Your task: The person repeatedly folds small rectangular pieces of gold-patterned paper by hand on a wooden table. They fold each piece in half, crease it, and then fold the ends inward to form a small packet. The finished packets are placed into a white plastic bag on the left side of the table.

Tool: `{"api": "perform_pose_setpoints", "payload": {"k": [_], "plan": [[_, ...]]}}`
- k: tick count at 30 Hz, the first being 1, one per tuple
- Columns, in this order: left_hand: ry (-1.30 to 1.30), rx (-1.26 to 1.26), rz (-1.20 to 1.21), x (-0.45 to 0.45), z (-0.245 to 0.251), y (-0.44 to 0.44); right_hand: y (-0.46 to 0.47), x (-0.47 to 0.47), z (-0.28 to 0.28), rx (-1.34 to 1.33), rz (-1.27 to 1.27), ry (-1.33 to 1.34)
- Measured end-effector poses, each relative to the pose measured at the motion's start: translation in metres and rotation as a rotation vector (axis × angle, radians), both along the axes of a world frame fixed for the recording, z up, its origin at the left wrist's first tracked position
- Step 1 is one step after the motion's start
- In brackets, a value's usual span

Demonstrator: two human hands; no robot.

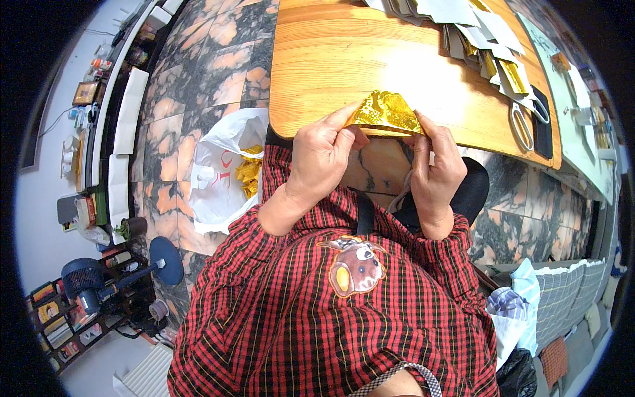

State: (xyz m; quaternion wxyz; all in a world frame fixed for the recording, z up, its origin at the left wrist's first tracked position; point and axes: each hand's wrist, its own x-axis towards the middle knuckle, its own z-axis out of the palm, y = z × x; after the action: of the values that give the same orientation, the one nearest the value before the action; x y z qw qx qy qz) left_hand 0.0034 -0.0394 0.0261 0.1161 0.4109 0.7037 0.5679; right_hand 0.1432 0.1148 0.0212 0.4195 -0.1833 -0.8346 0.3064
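Note:
A piece of embossed gold foil paper point(389, 113), folded with slanting sides, is held up at the near edge of a wooden table point(327, 64). My left hand point(325, 151) pinches its left corner between thumb and fingers. With thumb and forefinger, my right hand point(436, 166) grips the right corner. Stacks of white and gold paper sheets point(476, 42) lie at the table's far right. Gold folded pieces point(250, 176) show inside an open white plastic bag point(213, 178) to the left of my lap.
Scissors with pale handles point(521, 126) lie beside a dark flat case point(543, 124) near the table's right corner. A black round stool seat point(471, 186) is partly under the table. At lower left stand a fan point(84, 280) and a shelf; a grey sofa point(570, 297) is at right.

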Motion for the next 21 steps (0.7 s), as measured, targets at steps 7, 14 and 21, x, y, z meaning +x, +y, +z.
{"api": "perform_pose_setpoints", "payload": {"k": [7, 14, 21], "plan": [[0.134, -0.138, 0.037, -0.004, 0.007, -0.003, 0.001, 0.001, 0.002, 0.186, 0.034, -0.024], [0.414, -0.125, 0.188, -0.006, 0.019, -0.002, 0.002, 0.003, 0.01, 0.152, 0.065, -0.155], [0.478, -0.156, 0.218, -0.009, 0.021, 0.0, 0.0, 0.002, 0.019, -0.013, 0.077, -0.19]]}}
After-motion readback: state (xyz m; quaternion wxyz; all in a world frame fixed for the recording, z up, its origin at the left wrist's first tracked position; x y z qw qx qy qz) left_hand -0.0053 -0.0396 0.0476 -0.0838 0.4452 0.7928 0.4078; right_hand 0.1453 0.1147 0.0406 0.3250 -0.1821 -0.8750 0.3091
